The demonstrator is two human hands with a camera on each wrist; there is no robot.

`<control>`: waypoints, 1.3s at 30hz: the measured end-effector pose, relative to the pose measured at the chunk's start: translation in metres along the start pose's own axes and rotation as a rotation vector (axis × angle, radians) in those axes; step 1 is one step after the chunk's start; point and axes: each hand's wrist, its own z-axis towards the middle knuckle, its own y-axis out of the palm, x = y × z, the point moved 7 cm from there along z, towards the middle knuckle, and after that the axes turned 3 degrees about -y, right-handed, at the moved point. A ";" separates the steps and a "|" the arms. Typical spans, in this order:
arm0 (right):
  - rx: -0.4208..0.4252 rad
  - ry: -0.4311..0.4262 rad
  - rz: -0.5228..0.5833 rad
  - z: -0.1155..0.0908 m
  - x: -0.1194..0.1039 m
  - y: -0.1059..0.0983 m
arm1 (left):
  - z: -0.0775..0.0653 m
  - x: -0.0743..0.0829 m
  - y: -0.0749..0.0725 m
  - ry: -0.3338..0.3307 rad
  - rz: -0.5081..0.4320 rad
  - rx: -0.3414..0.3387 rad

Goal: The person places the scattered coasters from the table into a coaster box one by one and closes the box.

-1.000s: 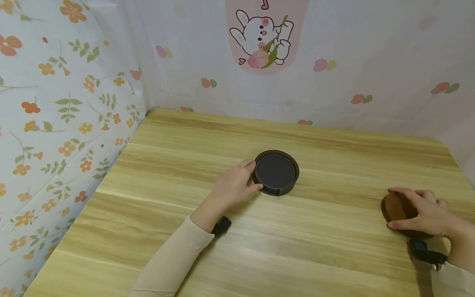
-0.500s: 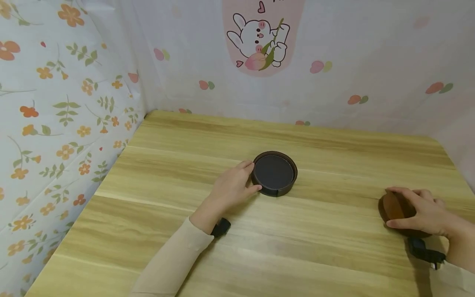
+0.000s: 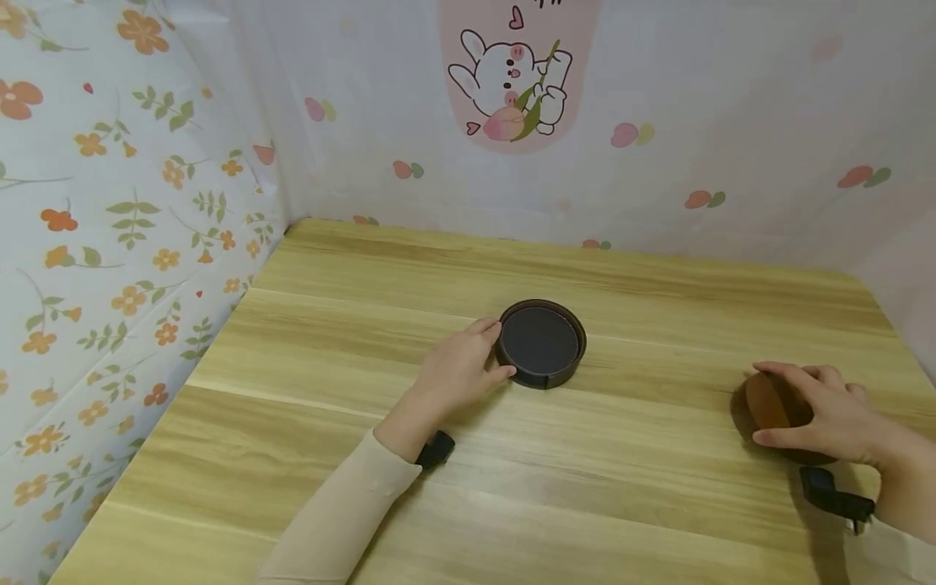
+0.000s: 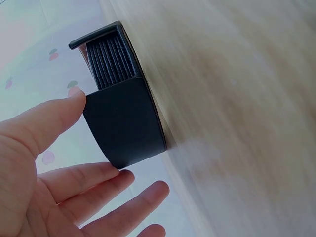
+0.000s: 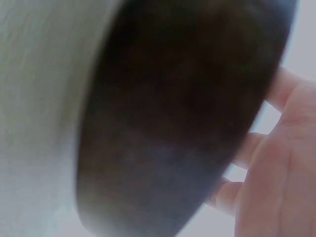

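A round black coaster holder (image 3: 539,341) stands on the table, a dark coaster on top. In the left wrist view its side slot shows a stack of dark coasters (image 4: 113,61). My left hand (image 3: 457,366) holds its left side, thumb and fingertips at the wall and the other fingers spread. Far to the right, my right hand (image 3: 834,414) grips a brown, bowl-like round thing (image 3: 768,402) from above, thumb at the near side and fingers at the far side. Part of it is hidden under the palm. Its dark curved wall (image 5: 173,123) fills the right wrist view, blurred.
The wood-grain table (image 3: 621,471) carries both things, with a wide stretch of tabletop between them. A white cloth with a rabbit print (image 3: 512,81) hangs behind the table, and a flowered cloth (image 3: 132,244) along the left. Small black cameras (image 3: 436,451) sit at both wrists.
My right hand has shifted a little left with the brown bowl-like thing, which is now tilted more. The left hand and the coaster holder stay put; the head view has shifted slightly.
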 end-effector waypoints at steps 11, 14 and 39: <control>0.031 -0.032 -0.030 0.002 -0.016 -0.007 | 0.000 0.002 0.002 -0.008 -0.004 0.003; 0.028 -0.046 -0.027 0.003 -0.020 -0.007 | 0.000 0.002 0.002 -0.004 -0.002 0.007; -0.029 -0.110 0.019 0.023 -0.071 0.004 | -0.001 0.002 0.000 -0.003 0.036 0.023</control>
